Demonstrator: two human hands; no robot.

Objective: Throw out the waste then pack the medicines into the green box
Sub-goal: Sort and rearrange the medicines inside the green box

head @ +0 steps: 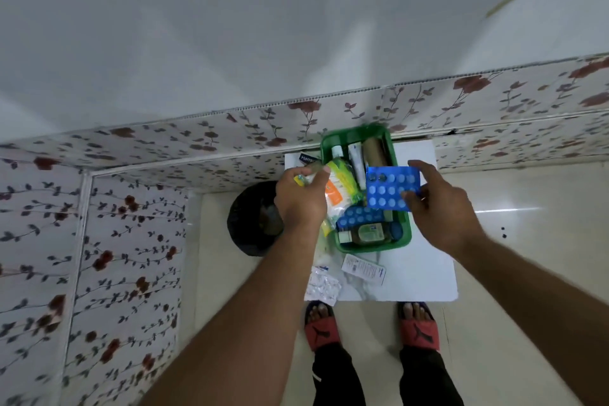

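The green box (331, 145) sits on the white table (425, 260), crowded with a bottle (365, 233), tubes and packets. Your right hand (441, 208) pinches a blue blister sheet (392, 189) above it; your left hand (301, 201) grips a small clear packet (304, 176) beside it.

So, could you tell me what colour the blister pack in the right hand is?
Blue blister pack, head view.

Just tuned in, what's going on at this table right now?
A person stands at a small white table sorting medicines. The right hand holds a blue blister pack above the green box, which already contains bottles, tubes and another blue pack. The left hand has a grip on a small packet beside the box. A silver blister strip and a leaflet remain on the table.
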